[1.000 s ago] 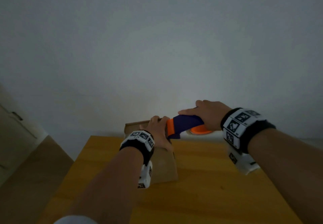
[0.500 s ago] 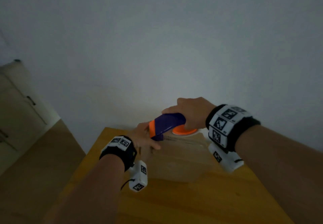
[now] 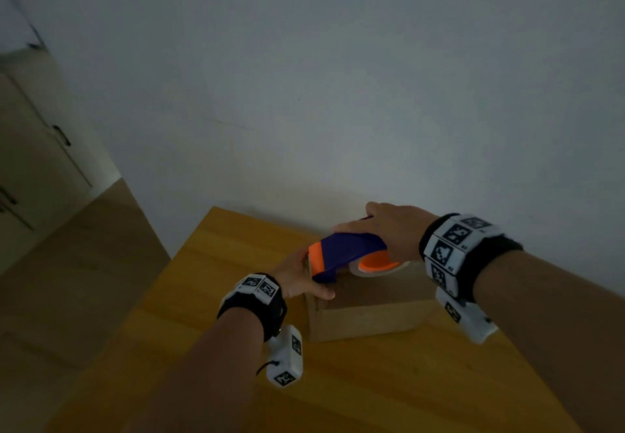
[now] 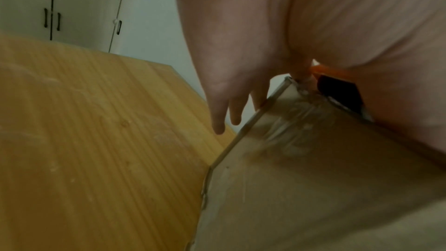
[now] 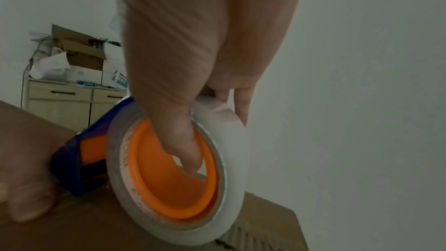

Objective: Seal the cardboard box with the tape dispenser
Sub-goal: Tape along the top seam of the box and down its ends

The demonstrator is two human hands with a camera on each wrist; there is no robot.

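Note:
A brown cardboard box (image 3: pixel 372 314) lies on the wooden table (image 3: pixel 216 263) close to the wall. My right hand (image 3: pixel 382 229) grips the blue and orange tape dispenser (image 3: pixel 348 253) from above, its orange nose at the box's left top edge. In the right wrist view my thumb (image 5: pixel 181 144) sits inside the orange core of the tape roll (image 5: pixel 231 150), which rests on the box top (image 5: pixel 91 232). My left hand (image 3: pixel 301 280) rests on the box's left end, thumb on top. Its fingers (image 4: pixel 222 114) hang straight past the corner. Clear tape (image 4: pixel 289 133) shows on the box's end face (image 4: pixel 313 188).
The table's left edge (image 3: pixel 189 239) drops to a wooden floor (image 3: pixel 84 263). Pale cupboards (image 3: pixel 30 162) stand at the far left. A low cabinet (image 5: pixel 67 100) piled with cartons and bags appears in the right wrist view. A bare wall (image 3: pixel 338 94) rises right behind the box.
The box has gone from end-on to broadside in my view. The dispenser has come down onto its left top edge. My left hand has stayed at that end.

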